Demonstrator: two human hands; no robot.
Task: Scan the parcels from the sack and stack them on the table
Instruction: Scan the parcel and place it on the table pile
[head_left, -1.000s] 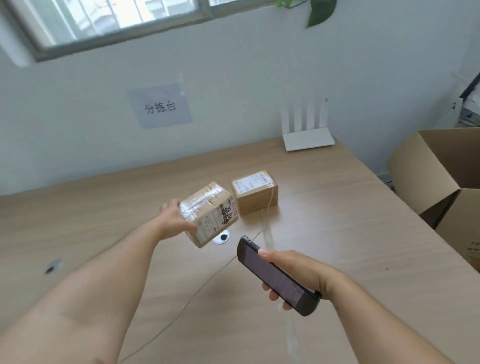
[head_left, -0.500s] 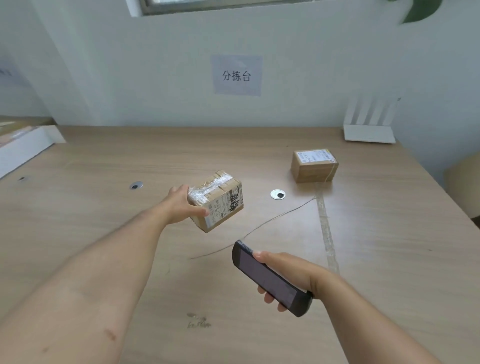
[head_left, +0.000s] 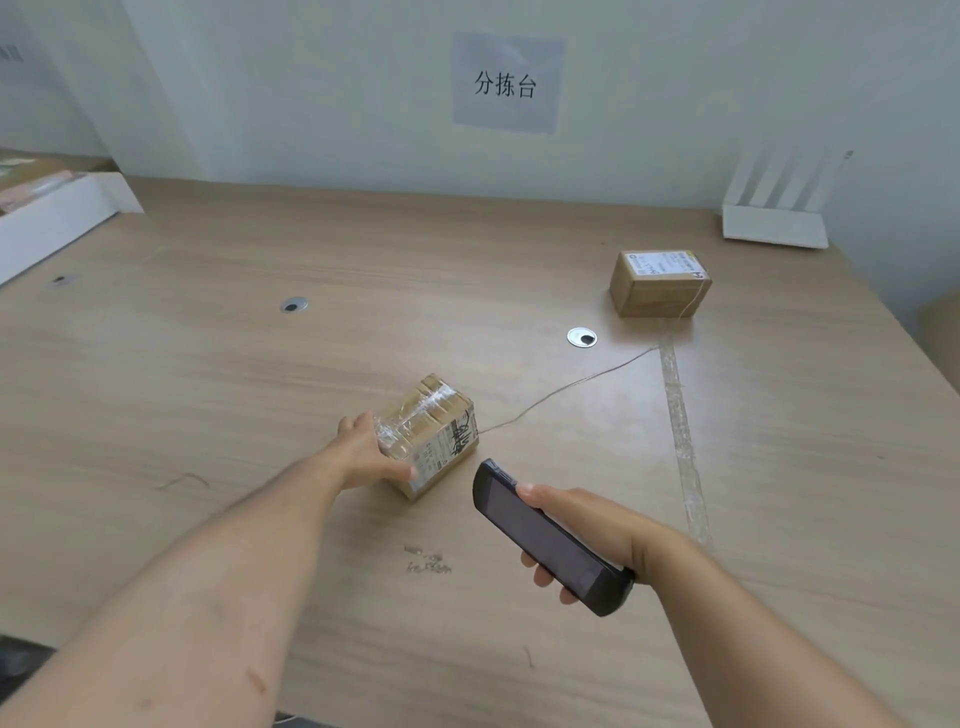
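Observation:
My left hand grips a small taped cardboard parcel by its left side, tilted, its white label facing me, low over the wooden table near the middle. Just right of it, my right hand holds a black handheld scanner, its dark screen up and its front end pointing toward the parcel's label. A second cardboard parcel with a white label on top lies on the table at the back right. The sack is out of view.
A white router stands at the back right corner. A white box lies at the far left edge. Two cable grommets sit in the tabletop. A thin string and a tape strip cross the table.
My view has swung left and down. My left hand has brought the taped parcel down and nearer to me, close to the tabletop. The scanner stays in my right hand beside it.

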